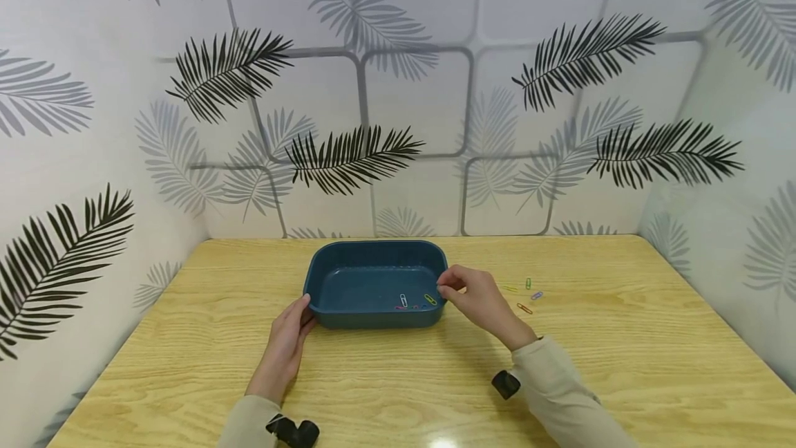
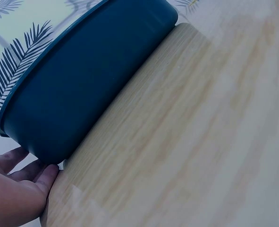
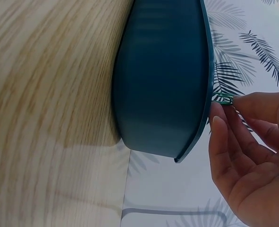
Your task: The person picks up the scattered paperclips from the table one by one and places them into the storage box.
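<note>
A dark blue rectangular plastic basin (image 1: 373,321) stands on the wooden table. At its front left corner my left hand (image 1: 287,344) holds it, thumb up at the rim and the other fingers low against the side, as the left wrist view shows. Thumb and fingers of my right hand (image 1: 481,299) pinch a green paper clip (image 3: 223,98) at the basin's right rim. Inside the basin, toward the front right, lie a white paper clip (image 1: 403,300), a yellow paper clip (image 1: 430,299) and a few small reddish ones partly hidden by the front wall.
Right of the basin, loose on the table (image 1: 385,386), lie a yellow clip (image 1: 510,288), a green clip (image 1: 528,283), a purple clip (image 1: 537,295) and an orange clip (image 1: 525,308). A leaf-patterned wall (image 1: 423,213) closes off the back and sides.
</note>
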Demonstrator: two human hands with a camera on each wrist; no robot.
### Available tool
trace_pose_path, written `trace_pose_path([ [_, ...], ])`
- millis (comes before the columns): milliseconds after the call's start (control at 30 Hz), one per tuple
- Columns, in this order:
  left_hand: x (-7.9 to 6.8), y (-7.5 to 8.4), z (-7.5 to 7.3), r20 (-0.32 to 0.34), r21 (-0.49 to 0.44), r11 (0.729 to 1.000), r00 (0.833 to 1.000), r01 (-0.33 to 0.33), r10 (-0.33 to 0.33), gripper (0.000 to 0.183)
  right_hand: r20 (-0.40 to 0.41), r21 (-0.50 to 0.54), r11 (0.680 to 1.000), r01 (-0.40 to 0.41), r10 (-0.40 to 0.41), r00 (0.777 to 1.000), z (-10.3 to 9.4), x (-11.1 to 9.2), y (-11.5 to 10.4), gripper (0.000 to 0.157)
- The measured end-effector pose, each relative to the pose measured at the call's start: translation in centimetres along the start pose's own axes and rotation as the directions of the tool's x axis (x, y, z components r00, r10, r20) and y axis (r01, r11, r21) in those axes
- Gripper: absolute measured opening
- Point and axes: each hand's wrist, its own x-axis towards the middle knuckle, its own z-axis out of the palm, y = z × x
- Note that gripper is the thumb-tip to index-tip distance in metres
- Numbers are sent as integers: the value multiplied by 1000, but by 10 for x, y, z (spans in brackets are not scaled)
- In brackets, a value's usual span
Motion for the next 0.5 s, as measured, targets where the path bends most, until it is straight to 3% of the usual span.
trace_pose_path([
  [100, 0, -1, -2, 12, -3, 1000, 1000, -22, 22, 74, 8, 5, 1000, -2, 2, 1000, -1, 0, -1, 3],
  [333, 0, 5, 3, -12, 2, 999, 999, 51, -51, 60, 18, 0, 1000, 1, -1, 1000, -2, 0, -2, 4],
  [500, 0, 6, 4, -10, 1, 998, 998, 57, -57, 56, -13, -33, 999, 3, -3, 1000, -10, 1, 4, 4],
])
